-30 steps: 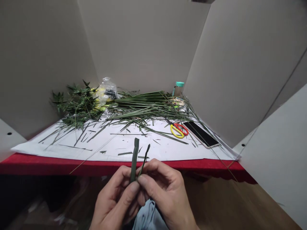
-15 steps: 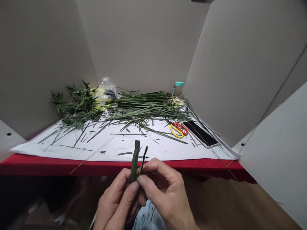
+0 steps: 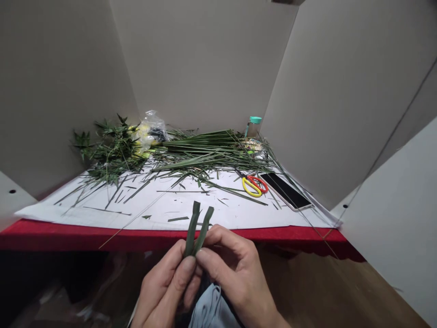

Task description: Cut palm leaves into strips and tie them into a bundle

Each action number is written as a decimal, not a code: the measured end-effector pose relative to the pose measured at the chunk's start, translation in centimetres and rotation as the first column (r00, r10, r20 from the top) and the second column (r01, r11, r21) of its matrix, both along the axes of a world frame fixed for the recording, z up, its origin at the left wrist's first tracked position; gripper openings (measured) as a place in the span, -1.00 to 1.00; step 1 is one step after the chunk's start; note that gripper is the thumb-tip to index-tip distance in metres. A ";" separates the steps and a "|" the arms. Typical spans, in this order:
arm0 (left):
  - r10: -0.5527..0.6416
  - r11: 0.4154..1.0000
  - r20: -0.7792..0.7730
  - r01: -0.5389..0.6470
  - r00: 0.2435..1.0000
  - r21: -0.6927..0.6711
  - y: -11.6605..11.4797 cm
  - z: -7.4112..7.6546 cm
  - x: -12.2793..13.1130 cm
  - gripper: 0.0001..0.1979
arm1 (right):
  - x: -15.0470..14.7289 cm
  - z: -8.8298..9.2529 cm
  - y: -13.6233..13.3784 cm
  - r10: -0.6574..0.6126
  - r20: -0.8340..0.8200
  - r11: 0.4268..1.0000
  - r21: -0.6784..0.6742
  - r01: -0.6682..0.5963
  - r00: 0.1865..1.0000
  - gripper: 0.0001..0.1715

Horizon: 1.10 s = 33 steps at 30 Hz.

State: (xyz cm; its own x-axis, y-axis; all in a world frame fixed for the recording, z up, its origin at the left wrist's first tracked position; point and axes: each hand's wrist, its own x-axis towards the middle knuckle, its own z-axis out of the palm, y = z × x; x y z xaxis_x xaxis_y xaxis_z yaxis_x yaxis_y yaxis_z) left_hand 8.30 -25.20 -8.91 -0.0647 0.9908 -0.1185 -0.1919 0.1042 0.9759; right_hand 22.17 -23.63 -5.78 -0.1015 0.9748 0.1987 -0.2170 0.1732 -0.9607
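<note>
Two narrow green strips of bamboo leaf [image 3: 198,230] stand upright side by side, meeting low down at my fingers. I cannot tell whether they are one folded leaf. My left hand [image 3: 165,282] pinches their lower end between thumb and fingers. My right hand [image 3: 235,278] presses against them from the other side, its thumb and forefinger at the base. The lowest part of the strips is hidden by my fingers. Both hands are just in front of the red-clothed table edge [image 3: 136,237].
White paper [image 3: 170,205] on the table holds scattered leaf scraps. Behind lie bamboo stems [image 3: 201,148] and leafy branches [image 3: 109,150]. Also there are a plastic bag [image 3: 150,132], a teal-lidded jar [image 3: 253,127], red-and-yellow scissors [image 3: 251,185] and a phone [image 3: 285,191]. Pale walls stand around.
The right strip has turned and now shows its broad face, looking as wide as the left one. My hands have shifted only slightly.
</note>
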 end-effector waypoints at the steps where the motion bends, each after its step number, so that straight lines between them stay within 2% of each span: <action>1: -0.028 1.000 0.027 0.028 0.999 -0.012 0.1 0.2 0.1 -0.65 | 0.0 0.0 0.0 0.030 -0.036 0.999 -0.018 -0.030 0.999 -0.89; 4: -0.170 0.984 0.114 0.175 0.979 -0.037 0.4 1.1 0.2 -0.66 | 0.2 0.0 0.2 0.083 -0.133 0.994 -0.060 -0.091 0.988 -0.88; 7: -0.306 0.944 0.248 0.326 0.919 -0.046 0.8 1.8 0.3 -0.65 | 0.2 -0.3 0.5 0.104 -0.193 0.990 -0.073 -0.120 0.976 -0.87; 10: -0.365 0.907 0.380 0.416 0.850 -0.060 1.1 2.1 0.4 -0.70 | 0.2 -0.6 0.8 0.126 -0.212 0.987 -0.070 -0.144 0.969 -0.88; 13: -0.395 0.888 0.428 0.457 0.813 -0.049 1.3 2.0 0.3 -0.74 | 0.1 -0.6 0.8 0.125 -0.213 0.988 -0.060 -0.141 0.969 -0.90; 20: -0.369 0.914 0.314 0.403 0.875 -0.047 1.3 1.5 -0.1 -0.70 | 0.0 -0.3 0.7 0.121 -0.169 0.989 -0.069 -0.135 0.978 -0.93; 27: -0.318 0.942 0.288 0.336 0.903 -0.012 1.3 1.0 -0.3 -0.65 | -0.2 -0.2 0.5 0.105 -0.105 0.993 -0.048 -0.111 0.989 -0.96; 33: -0.278 0.959 0.210 0.283 0.937 0.004 1.2 0.8 -0.4 -0.68 | -0.4 -0.5 0.2 -0.099 0.155 0.992 0.093 0.085 0.983 -0.91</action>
State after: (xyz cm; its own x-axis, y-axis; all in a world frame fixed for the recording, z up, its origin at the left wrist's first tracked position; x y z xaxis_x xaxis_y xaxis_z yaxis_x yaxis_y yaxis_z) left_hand 7.89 -23.95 -8.10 0.2443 0.9615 -0.1259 -0.3480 0.2081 0.9141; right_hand 21.72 -23.40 -6.30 -0.0489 0.9615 0.2706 -0.0420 0.2687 -0.9623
